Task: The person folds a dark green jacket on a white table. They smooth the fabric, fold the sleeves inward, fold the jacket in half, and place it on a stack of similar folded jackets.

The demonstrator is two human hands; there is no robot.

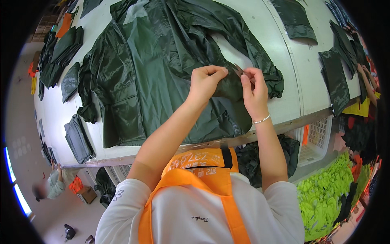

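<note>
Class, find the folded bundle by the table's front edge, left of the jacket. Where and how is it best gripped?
Probably by the near short end of the folded bundle, from the front edge of the table, with the left hand pinching top and bottom layers together. It lies flat, its length running toward that edge, so this end is nearest. That hand holds the jacket.

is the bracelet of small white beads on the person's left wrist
No, the bracelet of small white beads circles the wrist of the right hand, while the left wrist is bare.
</note>
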